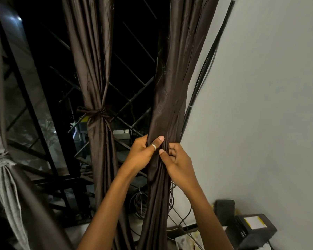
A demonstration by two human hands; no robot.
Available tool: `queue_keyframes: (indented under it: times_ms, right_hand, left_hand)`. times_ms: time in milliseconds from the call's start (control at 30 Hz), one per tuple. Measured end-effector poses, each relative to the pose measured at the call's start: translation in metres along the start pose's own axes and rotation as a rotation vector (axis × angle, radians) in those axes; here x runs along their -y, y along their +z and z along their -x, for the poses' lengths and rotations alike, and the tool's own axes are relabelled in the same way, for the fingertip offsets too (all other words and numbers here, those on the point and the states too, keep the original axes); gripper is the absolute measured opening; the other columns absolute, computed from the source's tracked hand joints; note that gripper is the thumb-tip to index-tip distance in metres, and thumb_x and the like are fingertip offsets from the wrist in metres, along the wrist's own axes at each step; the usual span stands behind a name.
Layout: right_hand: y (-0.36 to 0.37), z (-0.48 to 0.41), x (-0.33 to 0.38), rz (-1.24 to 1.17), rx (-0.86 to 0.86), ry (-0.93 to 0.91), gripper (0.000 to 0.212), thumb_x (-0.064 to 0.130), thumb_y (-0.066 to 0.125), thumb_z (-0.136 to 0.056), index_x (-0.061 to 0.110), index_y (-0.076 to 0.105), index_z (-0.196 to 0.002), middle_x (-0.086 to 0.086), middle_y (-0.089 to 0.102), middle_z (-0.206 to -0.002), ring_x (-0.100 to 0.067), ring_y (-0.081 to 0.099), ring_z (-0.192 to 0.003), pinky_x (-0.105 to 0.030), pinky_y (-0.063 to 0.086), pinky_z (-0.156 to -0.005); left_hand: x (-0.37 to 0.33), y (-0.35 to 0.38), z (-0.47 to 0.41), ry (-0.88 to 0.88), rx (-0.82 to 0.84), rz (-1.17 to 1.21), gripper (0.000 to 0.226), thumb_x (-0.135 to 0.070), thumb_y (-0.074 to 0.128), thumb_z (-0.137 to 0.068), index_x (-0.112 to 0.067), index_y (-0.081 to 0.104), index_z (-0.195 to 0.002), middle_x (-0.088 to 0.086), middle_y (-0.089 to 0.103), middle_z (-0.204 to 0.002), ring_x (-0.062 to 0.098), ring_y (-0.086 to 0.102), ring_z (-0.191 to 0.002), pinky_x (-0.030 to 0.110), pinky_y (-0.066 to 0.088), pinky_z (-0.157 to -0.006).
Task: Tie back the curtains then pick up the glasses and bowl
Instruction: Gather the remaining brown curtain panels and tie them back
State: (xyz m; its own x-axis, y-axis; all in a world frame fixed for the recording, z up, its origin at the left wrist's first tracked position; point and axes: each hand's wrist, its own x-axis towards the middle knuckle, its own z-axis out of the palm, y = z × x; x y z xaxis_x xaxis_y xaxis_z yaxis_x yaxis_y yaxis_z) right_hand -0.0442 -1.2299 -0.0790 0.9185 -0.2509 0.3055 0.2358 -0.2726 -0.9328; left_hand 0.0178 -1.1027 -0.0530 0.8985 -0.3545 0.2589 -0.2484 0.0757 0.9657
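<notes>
Plainly the task is partway through its first half. The middle curtain (90, 60) is already cinched by a knotted band (96, 112) of the same dark cloth, and a pale grey curtain (2, 170) at the far left also hangs knotted. The right curtain (170, 98), hanging next to the wall (269, 105), is the one in hand and is not yet tied. The left hand (143, 153), a ring (153, 146) on its thumb, has its grip closed round the gathered folds, thumb across the front and fingers wrapped behind. The right hand (177, 159) pinches the folds on the wall side just below, thumb tip pressed to the cloth and fingers curled in. Whether either hand holds a tie band I cannot tell; none shows. The glasses and bowl are nowhere in view, so that whole part looks left to do.

Room is tight on the wall side. Black cables (206, 65) run down between curtain and wall, close by the right hand's fingers, and loose wires hang just below the hands, so a band passed behind the bundle could easily catch them. Behind the cloth stands the window grille (134, 91). Below, a coil of cable (139, 201) and a black box (257, 230) crowd the corner. The open room lies to the left, between the two dark curtains.
</notes>
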Motion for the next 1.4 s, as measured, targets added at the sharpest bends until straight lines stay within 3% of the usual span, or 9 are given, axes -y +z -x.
queue_keyframes:
  times_ms: [167,267,400,500,633,933,1133,1267,1400]
  right_hand:
    - [-0.025,-0.002,0.015,0.124,-0.321,-0.134,0.019,0.039,0.062,-0.099,0.023,0.070,-0.093,0.007,0.074,-0.078,-0.003,0.071,-0.074,-0.016,0.055,-0.070]
    - [-0.043,-0.017,0.014,0.163,-0.474,-0.151,0.009,0.030,0.059,-0.102,0.028,0.067,-0.100,0.016,0.070,-0.092,0.006,0.065,-0.088,-0.007,0.047,-0.071]
    - [-0.059,-0.045,0.011,0.155,-0.093,-0.030,0.025,0.025,0.052,-0.106,0.027,0.066,-0.127,0.016,0.069,-0.119,0.006,0.061,-0.110,-0.014,0.046,-0.095]
    - [-0.057,-0.048,0.015,0.040,0.148,0.048,0.028,0.021,0.048,-0.107,0.026,0.071,-0.121,0.011,0.074,-0.115,-0.007,0.068,-0.110,-0.023,0.054,-0.092]
    - [-0.056,-0.042,0.016,-0.019,0.227,0.063,0.032,0.025,0.045,-0.107,0.020,0.074,-0.118,-0.015,0.072,-0.116,-0.034,0.066,-0.112,-0.047,0.055,-0.099]
    - [-0.059,-0.048,0.016,-0.059,0.286,0.054,0.035,0.015,0.044,-0.101,0.008,0.070,-0.123,-0.018,0.069,-0.121,-0.033,0.067,-0.110,-0.056,0.049,-0.103]
    - [-0.061,-0.054,0.025,-0.013,0.341,0.058,0.040,0.019,0.049,-0.091,0.008,0.068,-0.124,-0.011,0.073,-0.116,-0.018,0.070,-0.105,-0.038,0.057,-0.094]
    - [-0.064,-0.055,0.034,0.087,0.345,0.031,0.029,0.000,0.047,-0.101,0.014,0.068,-0.116,0.017,0.073,-0.082,0.003,0.067,-0.077,-0.013,0.050,-0.071]
    - [-0.068,-0.057,0.039,0.361,0.270,-0.056,0.022,0.011,0.057,-0.100,0.028,0.064,-0.088,0.013,0.060,-0.068,0.001,0.055,-0.060,-0.022,0.045,-0.068]
  left_hand:
    - [0.001,-0.005,0.002,-0.060,0.007,0.100,0.025,-0.025,0.063,-0.098,-0.014,0.070,-0.119,0.003,0.077,-0.111,0.017,0.072,-0.106,0.027,0.057,-0.089]
    - [-0.001,-0.007,0.004,-0.083,0.013,0.132,0.024,-0.025,0.062,-0.098,-0.015,0.070,-0.119,0.001,0.077,-0.110,0.014,0.073,-0.105,0.018,0.056,-0.081]
    - [-0.003,-0.005,0.004,-0.083,0.031,0.134,0.020,-0.024,0.062,-0.098,-0.019,0.070,-0.116,-0.001,0.077,-0.109,0.012,0.073,-0.103,0.015,0.055,-0.077]
    - [-0.004,-0.004,0.003,-0.080,0.047,0.118,0.023,-0.025,0.063,-0.098,-0.018,0.070,-0.118,-0.001,0.077,-0.111,0.011,0.073,-0.104,0.015,0.055,-0.078]
    - [-0.006,-0.005,0.003,-0.067,0.053,0.084,0.020,-0.024,0.063,-0.098,-0.019,0.071,-0.115,-0.003,0.077,-0.109,0.010,0.073,-0.102,0.014,0.055,-0.078]
    - [-0.010,-0.009,-0.003,-0.039,0.145,-0.090,0.031,-0.032,0.063,-0.097,-0.030,0.060,-0.128,-0.012,0.070,-0.121,-0.003,0.066,-0.110,0.013,0.053,-0.088]
    - [-0.013,-0.009,-0.009,-0.031,0.265,-0.118,0.046,-0.029,0.062,-0.097,-0.028,0.046,-0.140,-0.016,0.064,-0.126,-0.010,0.062,-0.111,0.008,0.049,-0.087]
    - [-0.013,-0.015,-0.020,-0.023,0.268,-0.190,0.043,-0.029,0.066,-0.095,-0.031,0.051,-0.136,-0.016,0.066,-0.126,-0.003,0.063,-0.115,0.020,0.050,-0.099]
    - [-0.010,-0.013,-0.026,0.029,0.105,-0.353,0.049,-0.036,0.074,-0.089,-0.032,0.045,-0.128,-0.015,0.062,-0.122,0.003,0.063,-0.113,0.024,0.053,-0.096]
